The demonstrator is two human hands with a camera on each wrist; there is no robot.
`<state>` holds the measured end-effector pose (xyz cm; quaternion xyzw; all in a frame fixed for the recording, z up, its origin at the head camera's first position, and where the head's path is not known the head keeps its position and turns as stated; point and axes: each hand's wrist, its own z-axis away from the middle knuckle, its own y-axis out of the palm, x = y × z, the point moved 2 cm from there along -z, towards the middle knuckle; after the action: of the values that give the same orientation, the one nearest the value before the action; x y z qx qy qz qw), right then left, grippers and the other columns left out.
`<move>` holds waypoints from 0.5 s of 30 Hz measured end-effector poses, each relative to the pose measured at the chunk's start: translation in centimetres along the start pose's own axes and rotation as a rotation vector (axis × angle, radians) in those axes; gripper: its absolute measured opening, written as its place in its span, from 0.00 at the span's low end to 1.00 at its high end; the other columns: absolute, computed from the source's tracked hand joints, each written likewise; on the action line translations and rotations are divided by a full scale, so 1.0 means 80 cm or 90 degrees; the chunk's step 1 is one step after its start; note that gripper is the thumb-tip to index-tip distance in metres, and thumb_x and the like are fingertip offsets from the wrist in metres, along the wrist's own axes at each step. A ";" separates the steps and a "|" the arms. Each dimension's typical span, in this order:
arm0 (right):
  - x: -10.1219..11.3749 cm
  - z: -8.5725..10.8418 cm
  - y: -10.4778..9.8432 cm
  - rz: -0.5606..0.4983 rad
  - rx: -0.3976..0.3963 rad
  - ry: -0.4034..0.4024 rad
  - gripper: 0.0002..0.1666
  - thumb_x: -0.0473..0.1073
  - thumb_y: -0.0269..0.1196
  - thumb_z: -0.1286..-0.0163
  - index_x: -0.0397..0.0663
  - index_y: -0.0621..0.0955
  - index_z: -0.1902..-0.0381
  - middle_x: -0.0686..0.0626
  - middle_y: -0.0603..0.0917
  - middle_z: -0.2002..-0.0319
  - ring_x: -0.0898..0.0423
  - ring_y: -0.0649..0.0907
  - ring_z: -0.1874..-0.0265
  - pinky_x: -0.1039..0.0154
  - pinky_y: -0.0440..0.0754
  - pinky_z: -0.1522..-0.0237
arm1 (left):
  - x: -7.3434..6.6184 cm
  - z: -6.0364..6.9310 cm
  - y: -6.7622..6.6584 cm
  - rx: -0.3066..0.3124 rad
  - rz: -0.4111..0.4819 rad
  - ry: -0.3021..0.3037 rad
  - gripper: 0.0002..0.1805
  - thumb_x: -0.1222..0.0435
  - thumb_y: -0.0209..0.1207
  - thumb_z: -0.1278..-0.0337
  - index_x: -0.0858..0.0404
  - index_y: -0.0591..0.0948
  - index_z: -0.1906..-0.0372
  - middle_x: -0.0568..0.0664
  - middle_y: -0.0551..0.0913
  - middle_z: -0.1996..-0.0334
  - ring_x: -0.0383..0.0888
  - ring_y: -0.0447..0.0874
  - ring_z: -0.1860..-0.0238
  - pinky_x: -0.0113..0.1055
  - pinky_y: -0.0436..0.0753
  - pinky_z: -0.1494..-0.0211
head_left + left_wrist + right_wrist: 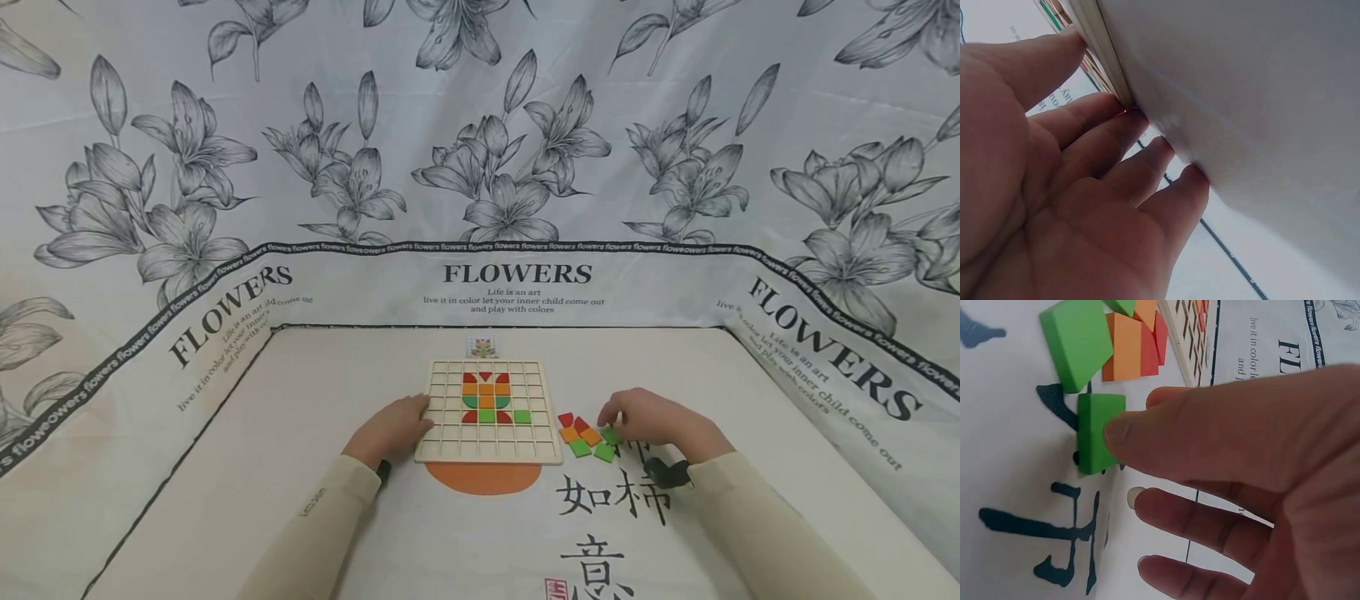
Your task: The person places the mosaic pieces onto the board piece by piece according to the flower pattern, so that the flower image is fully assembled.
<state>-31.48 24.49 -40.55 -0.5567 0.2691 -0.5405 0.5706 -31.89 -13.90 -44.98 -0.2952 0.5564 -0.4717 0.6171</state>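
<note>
A pale wooden grid board lies on the table with red, orange and green pieces forming a pattern in its upper middle. At its left edge, my left hand touches the board's side with thumb and fingertips; in the left wrist view the fingers are nearly straight. My right hand is beside the loose pieces right of the board. Its thumb and index finger pinch a green block, while the other fingers extend apart. Close by lie orange blocks, green blocks and red blocks.
A small pattern card lies just behind the board. The white cloth bears black characters and an orange printed shape. Flower-printed fabric walls stand at the back and both sides.
</note>
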 end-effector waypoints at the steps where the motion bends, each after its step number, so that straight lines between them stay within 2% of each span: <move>1: -0.001 0.001 0.001 -0.001 0.000 0.003 0.14 0.35 0.64 0.38 0.56 0.87 0.58 0.52 0.83 0.56 0.54 0.78 0.61 0.58 0.84 0.61 | 0.000 0.000 0.000 0.000 -0.001 0.000 0.33 0.54 0.52 0.30 0.61 0.61 0.26 0.54 0.64 0.27 0.53 0.58 0.25 0.50 0.61 0.23; 7: -0.006 0.004 0.007 -0.010 0.002 0.025 0.18 0.32 0.66 0.44 0.57 0.86 0.57 0.51 0.82 0.55 0.52 0.77 0.58 0.53 0.84 0.56 | 0.001 -0.002 0.001 -0.001 -0.008 0.001 0.33 0.53 0.52 0.30 0.61 0.61 0.26 0.53 0.64 0.27 0.53 0.58 0.25 0.49 0.61 0.23; 15: -0.008 0.004 0.009 -0.007 -0.012 0.011 0.18 0.32 0.67 0.47 0.56 0.86 0.59 0.53 0.82 0.57 0.53 0.77 0.61 0.56 0.83 0.59 | 0.000 -0.001 0.000 -0.002 -0.010 0.002 0.33 0.53 0.52 0.30 0.61 0.61 0.26 0.53 0.64 0.27 0.52 0.58 0.25 0.49 0.61 0.23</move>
<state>-31.11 25.05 -41.35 -0.5586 0.2758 -0.5462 0.5599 -32.01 -13.92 -45.00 -0.2997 0.5557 -0.4765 0.6118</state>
